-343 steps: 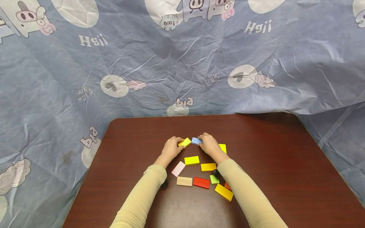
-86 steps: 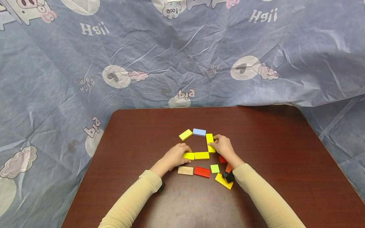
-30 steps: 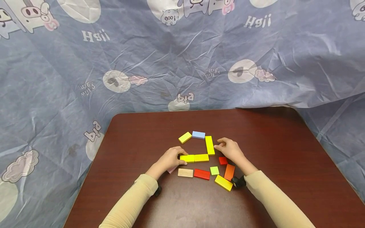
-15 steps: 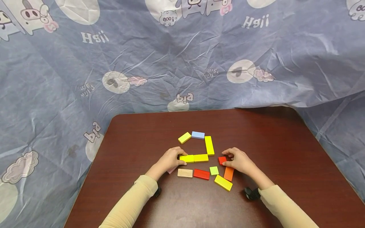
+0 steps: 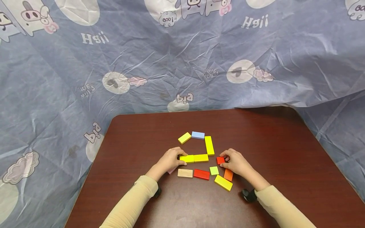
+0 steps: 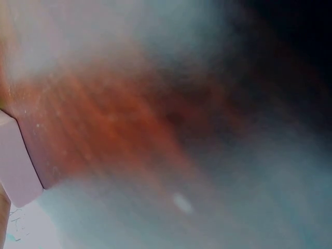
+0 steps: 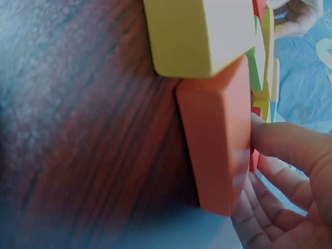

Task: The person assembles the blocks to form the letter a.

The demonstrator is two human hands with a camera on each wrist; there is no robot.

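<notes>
My left hand (image 5: 169,160) pinches the left end of a yellow block (image 5: 186,159), which lies end to end with a second yellow block (image 5: 201,158). A small red block (image 5: 220,160) is between the thumb and fingers of my right hand (image 5: 237,163), right of that pair. Just below the right hand lies an orange block (image 5: 228,174), large in the right wrist view. A pink block (image 5: 172,170) is partly hidden under the left hand; the blurred left wrist view shows its end (image 6: 19,161).
Behind the pair lie a pale yellow block (image 5: 184,138), a blue block (image 5: 198,135) and a long yellow block (image 5: 209,145). Nearer are a natural wood block (image 5: 185,173), a red oblong block (image 5: 201,174), a green square block (image 5: 214,170) and a yellow-orange block (image 5: 223,183).
Earlier both hands were at the back, on the pale yellow and blue blocks. Since then the yellow pair has been lined up. My right hand left the long yellow block and took the small red block, shifting it slightly left.
</notes>
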